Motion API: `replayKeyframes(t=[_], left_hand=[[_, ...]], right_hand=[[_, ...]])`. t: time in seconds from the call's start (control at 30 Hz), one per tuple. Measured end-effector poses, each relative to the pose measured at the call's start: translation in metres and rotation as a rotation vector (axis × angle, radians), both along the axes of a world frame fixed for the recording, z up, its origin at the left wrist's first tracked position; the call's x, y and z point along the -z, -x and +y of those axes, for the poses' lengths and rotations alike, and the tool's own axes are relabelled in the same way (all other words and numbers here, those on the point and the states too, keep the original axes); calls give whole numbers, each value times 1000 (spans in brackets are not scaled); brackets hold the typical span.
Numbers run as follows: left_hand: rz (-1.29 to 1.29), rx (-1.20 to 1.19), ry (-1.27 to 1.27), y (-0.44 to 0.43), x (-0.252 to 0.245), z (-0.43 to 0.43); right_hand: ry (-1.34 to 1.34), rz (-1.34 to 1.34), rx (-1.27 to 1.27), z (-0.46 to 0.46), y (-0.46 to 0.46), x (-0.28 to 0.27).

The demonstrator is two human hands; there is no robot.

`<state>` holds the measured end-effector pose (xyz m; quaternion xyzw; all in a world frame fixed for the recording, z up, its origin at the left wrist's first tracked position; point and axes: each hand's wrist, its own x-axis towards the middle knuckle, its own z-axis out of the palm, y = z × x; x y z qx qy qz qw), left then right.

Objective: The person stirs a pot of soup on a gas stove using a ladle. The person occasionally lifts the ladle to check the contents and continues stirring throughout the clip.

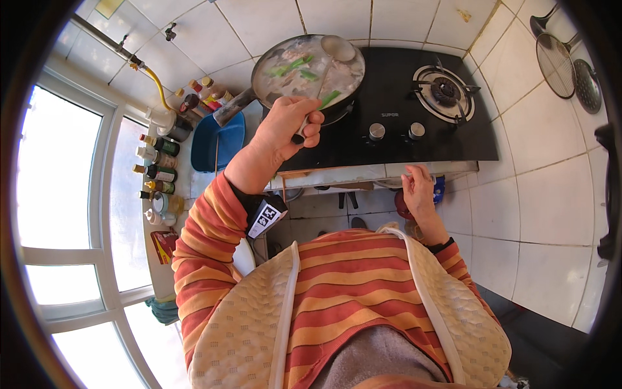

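My left hand (pixel 291 121) grips the handle of a metal ladle (pixel 338 48) above a deep dark pan (pixel 254 87) on the hob's left side. Whitish broth with pieces of meat and green scallion lengths (pixel 308 75) fills the pan; the ladle's bowl lies over the broth near the far right rim. Whether it touches the broth I cannot tell. The pan's wooden handle (pixel 235 107) points to the near left. My right hand (pixel 418 187) is at the counter's front edge, below the knobs, its fingers loosely bent and nothing visible in them.
The black glass hob (pixel 340 146) has a bare right burner (pixel 445 92) and two knobs. A blue plastic basin (pixel 228 141) sits left of the pan. Bottles and jars (pixel 163 160) line the windowsill side. A strainer (pixel 555 65) and a skimmer (pixel 587 86) hang on the right wall.
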<state>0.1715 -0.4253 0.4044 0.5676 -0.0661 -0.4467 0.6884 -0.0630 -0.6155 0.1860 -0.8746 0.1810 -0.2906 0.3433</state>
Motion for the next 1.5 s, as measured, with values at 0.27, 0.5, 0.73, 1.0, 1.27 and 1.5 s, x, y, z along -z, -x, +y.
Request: replayKeyframes(t=[0.27, 0.5, 0.73, 1.0, 1.27, 1.5], left_hand=[[-75, 67, -93, 20, 9, 12], [-82, 84, -108, 39, 13, 26], [81, 46, 25, 62, 15, 53], [187, -88, 267, 78, 22, 61], [-32, -43, 244, 73, 29, 59], [28, 196, 272, 80, 29, 66]], right_hand=[[-29, 18, -31, 4, -6, 1], [-109, 11, -101, 14, -16, -17], [-640, 137, -703, 46, -47, -116], [-1340, 134, -822, 114, -83, -169], [-1491, 75, -629, 122, -104, -174], [-1286, 172, -447, 110, -95, -186]])
